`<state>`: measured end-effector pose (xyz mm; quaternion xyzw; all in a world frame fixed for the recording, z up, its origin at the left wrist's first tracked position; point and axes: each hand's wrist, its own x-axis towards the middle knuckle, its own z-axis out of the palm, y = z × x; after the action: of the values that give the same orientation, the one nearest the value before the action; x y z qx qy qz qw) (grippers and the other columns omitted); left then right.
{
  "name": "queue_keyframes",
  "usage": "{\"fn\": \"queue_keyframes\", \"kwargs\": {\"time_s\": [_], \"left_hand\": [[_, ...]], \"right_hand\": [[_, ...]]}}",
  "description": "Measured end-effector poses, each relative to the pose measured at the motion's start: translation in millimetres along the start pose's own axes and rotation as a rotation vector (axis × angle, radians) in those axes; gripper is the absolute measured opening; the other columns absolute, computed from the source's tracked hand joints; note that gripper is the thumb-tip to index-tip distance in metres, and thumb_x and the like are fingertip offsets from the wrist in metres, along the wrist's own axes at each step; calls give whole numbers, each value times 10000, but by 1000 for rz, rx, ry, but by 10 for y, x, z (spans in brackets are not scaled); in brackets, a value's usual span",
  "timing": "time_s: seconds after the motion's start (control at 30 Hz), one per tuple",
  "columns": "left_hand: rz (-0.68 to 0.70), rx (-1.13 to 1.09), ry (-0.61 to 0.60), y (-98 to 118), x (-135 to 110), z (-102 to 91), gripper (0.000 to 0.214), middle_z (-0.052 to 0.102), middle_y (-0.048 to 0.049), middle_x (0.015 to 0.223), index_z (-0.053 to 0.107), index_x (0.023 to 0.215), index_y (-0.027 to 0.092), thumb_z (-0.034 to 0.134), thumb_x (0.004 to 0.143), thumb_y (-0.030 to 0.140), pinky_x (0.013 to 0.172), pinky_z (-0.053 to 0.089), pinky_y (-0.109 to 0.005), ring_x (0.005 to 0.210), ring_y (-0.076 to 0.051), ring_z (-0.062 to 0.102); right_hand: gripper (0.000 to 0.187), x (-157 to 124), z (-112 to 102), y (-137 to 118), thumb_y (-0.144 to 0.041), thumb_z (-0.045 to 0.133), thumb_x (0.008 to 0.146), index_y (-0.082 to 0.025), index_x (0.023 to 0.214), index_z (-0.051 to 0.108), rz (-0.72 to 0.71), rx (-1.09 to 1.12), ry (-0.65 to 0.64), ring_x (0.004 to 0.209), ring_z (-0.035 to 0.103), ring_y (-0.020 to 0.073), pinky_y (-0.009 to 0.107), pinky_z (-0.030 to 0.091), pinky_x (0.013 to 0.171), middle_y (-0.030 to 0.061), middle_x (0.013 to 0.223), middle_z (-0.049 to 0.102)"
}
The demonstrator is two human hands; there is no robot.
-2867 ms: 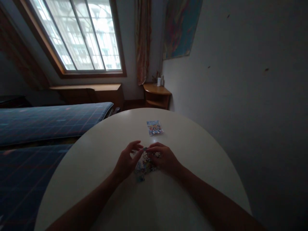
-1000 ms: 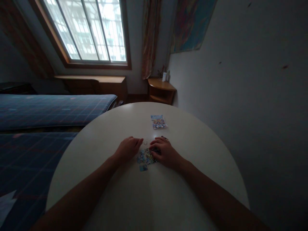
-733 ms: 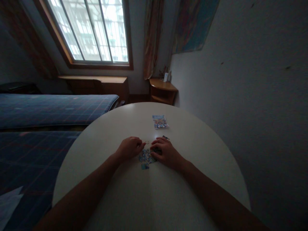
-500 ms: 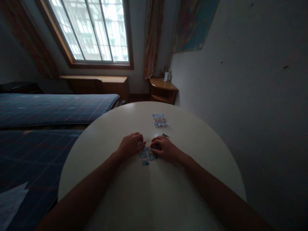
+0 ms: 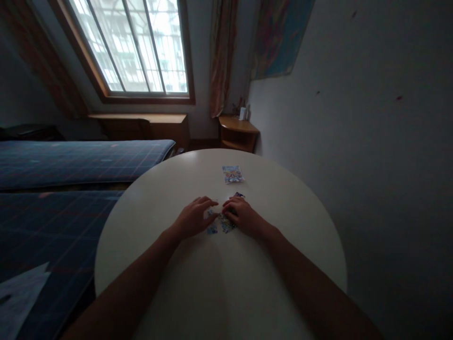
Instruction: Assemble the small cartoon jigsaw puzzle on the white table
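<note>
- Left hand (image 5: 194, 218): palm down on the table (image 5: 219, 283), on the person's side of the card (image 5: 232, 174) and a little left of it. The fingers lie stretched out and grip nothing. Their tips rest on the left edge of the puzzle (image 5: 220, 224).
- Puzzle: a small patch of joined pieces lying flat, print side up. It sits near the card on the person's side, between the two hands and partly under both.
- Right hand (image 5: 243, 216): straight toward the person from the card, fingers curled down over the right part of the patch. Cannot tell whether they pinch a piece or only press.
- Loose piece (image 5: 239, 194): between the card and the right knuckles, just beside the fingers.

Risks, as judged:
- The two hands press from opposite sides. A sideways push could buckle the patch and pop joints apart.
- The smooth tabletop could let the whole patch slide under the left fingertips.
- The right knuckles could knock the loose piece toward the card.
- The light is dim, so a misfit could easily go unnoticed.

Orientation:
- The visible strip of the patch runs across the view, from hand to hand, so its long axis looks crosswise to the card's.
- Too much is covered to say which way the print faces.
</note>
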<state>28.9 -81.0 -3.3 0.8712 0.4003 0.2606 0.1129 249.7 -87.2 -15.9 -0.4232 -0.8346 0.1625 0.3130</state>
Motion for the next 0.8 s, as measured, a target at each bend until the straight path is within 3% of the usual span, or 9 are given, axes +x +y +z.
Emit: {"fn": "queue_keyframes", "kwargs": {"time_s": [0.1,0.23,0.47,0.67,0.8], "left_hand": [[42,-48,-35,19,8,29,233,693,-72,1057,696,1047,222,651,879,377,920,471,-341,1011,-230,622],[-10,-90,-65,74,78,105,92,714,-49,901,707,830,215,679,850,300,884,465,-320,937,-219,630],[-173,-198,26,80,57,153,217,738,-34,806,712,913,198,583,921,372,702,492,-267,717,-168,659],[-197,-304,96,72,55,109,159,759,-37,871,720,946,193,625,892,308,766,516,-272,771,-167,688],[-220,-332,111,48,47,87,148,761,-37,841,728,907,191,656,873,316,740,521,-273,743,-169,689]], "right_hand": [[94,3,-7,-16,-149,656,849,-203,881,725,0,-7,-21,1155,584,244,446,360,1072,74,1031,734],[89,11,-1,-48,-146,640,863,-189,893,713,48,17,-40,1191,566,250,433,348,1084,81,1002,736],[168,4,-1,-121,-296,604,921,-173,1013,672,186,225,30,806,677,166,295,505,759,63,908,736],[201,37,-7,-152,-284,721,820,-181,987,679,260,357,173,773,706,169,295,543,731,52,851,742],[247,51,18,-166,-315,748,788,-170,977,683,270,458,177,762,713,170,295,558,713,56,840,738]]}}
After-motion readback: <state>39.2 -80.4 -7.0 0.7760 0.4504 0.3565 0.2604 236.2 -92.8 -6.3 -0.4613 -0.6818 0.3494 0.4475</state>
